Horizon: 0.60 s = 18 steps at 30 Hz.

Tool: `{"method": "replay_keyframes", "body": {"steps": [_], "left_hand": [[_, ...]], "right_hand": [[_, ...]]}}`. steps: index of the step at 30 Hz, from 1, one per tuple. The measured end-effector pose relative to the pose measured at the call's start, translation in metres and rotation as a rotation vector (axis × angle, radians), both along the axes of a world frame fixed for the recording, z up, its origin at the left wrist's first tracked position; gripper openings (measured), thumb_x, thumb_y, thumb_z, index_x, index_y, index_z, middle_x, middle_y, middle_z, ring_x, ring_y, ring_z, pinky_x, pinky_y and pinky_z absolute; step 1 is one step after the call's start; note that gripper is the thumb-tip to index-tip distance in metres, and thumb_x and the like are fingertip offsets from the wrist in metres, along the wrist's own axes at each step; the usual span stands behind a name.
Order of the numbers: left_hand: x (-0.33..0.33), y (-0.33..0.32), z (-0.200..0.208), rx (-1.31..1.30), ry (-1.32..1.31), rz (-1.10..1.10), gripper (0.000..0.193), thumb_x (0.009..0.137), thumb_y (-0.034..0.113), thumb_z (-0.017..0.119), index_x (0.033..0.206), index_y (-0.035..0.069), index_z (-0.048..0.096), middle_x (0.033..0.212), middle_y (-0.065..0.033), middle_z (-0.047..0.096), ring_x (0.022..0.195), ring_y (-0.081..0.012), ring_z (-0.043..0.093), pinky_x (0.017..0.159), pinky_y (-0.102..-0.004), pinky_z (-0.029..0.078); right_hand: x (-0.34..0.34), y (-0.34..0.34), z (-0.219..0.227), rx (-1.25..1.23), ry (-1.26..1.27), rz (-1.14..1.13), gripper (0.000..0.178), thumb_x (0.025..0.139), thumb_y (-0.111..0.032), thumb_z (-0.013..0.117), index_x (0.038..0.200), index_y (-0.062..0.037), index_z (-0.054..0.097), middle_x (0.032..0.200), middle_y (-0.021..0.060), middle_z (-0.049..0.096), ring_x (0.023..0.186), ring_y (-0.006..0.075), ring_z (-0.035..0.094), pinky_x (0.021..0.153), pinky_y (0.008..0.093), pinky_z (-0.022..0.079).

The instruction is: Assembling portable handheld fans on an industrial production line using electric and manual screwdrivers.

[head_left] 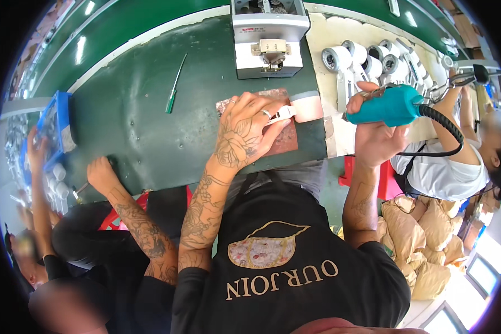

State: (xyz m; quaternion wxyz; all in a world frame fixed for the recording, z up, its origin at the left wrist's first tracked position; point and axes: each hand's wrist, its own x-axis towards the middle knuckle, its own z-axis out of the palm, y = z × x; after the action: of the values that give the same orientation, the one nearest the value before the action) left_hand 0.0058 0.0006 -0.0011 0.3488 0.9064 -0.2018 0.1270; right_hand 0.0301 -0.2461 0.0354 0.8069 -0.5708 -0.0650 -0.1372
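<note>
Over the bench (133, 111) at centre, a pink-and-white device (308, 107), likely light, stiff and best held by its handle (284, 113), is gripped by the left hand (247, 127), a teal power tool (388, 106) by the right hand (377, 136).

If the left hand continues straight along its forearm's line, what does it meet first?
The left hand would probably meet the grey-and-white machine first, though depth is unclear.

Machine (270, 29) cut off above, white handle (283, 114) partly covered
</note>
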Motion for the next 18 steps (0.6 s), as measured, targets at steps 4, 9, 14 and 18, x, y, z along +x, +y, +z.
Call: {"method": "replay_keyframes", "body": {"steps": [4, 9, 14, 18], "left_hand": [[0.017, 0.002, 0.006, -0.011, 0.17, -0.071, 0.031, 0.089, 0.032, 0.074, 0.11, 0.009, 0.075, 0.098, -0.0039, 0.068, 0.095, -0.0274, 0.059, 0.088, -0.0438, 0.048], [0.027, -0.002, 0.001, 0.138, -0.026, -0.058, 0.031, 0.091, 0.034, 0.073, 0.111, 0.009, 0.074, 0.103, -0.0037, 0.065, 0.095, -0.0263, 0.058, 0.088, -0.0425, 0.048], [0.016, 0.002, -0.003, 0.101, -0.055, -0.048, 0.034, 0.094, 0.038, 0.068, 0.116, 0.012, 0.073, 0.108, -0.0048, 0.061, 0.101, -0.025, 0.057, 0.09, -0.0416, 0.047], [0.018, 0.004, 0.006, 0.241, -0.005, -0.001, 0.033, 0.096, 0.037, 0.066, 0.118, 0.013, 0.073, 0.104, -0.0052, 0.059, 0.101, -0.0245, 0.057, 0.089, -0.0412, 0.048]], "right_hand": [[-0.002, -0.015, -0.002, 0.002, 0.039, 0.152, 0.085, 0.093, -0.067, 0.049, 0.129, 0.01, 0.055, 0.112, 0.0231, 0.065, 0.081, 0.0279, 0.06, 0.075, 0.0411, 0.045], [0.002, -0.005, -0.014, -0.136, -0.029, 0.053, 0.112, 0.085, -0.086, 0.053, 0.141, 0.0107, 0.048, 0.095, 0.0088, 0.061, 0.085, 0.0185, 0.057, 0.078, 0.0345, 0.045], [-0.004, -0.002, -0.014, -0.301, -0.06, -0.044, 0.068, 0.093, -0.061, 0.069, 0.124, -0.0006, 0.057, 0.088, 0.0054, 0.06, 0.08, 0.0157, 0.058, 0.072, 0.0304, 0.047], [-0.006, -0.004, -0.017, -0.196, -0.072, 0.056, 0.057, 0.099, -0.051, 0.065, 0.114, 0.0026, 0.055, 0.089, 0.009, 0.057, 0.081, 0.0202, 0.054, 0.073, 0.035, 0.045]]}}
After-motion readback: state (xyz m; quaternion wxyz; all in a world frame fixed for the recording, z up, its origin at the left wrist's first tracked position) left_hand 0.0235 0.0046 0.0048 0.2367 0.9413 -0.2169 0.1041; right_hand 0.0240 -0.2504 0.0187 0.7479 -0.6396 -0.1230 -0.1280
